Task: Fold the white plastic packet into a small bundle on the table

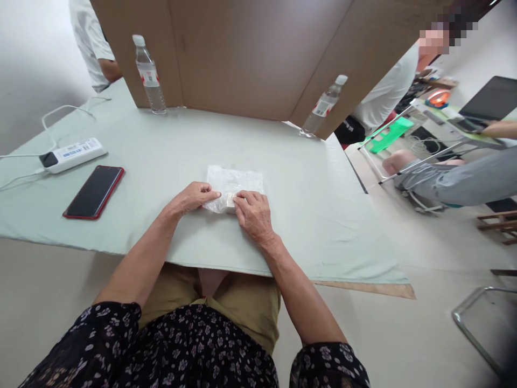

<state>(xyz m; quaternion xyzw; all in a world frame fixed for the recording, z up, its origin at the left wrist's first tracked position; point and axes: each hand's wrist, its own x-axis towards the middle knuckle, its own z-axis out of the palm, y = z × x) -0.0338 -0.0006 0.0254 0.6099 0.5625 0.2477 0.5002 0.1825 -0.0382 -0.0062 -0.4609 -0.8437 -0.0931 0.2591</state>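
Observation:
A clear plastic bag with a small pale object inside lies flat on the pale green cloth in front of me. My left hand pinches the bag's near left edge with curled fingers. My right hand presses and pinches the near edge of the bag over the small object, fingers bent.
A red-cased phone and a white power strip lie to the left. Two water bottles stand against a brown cardboard screen. One person stands at the far left, others sit at the right.

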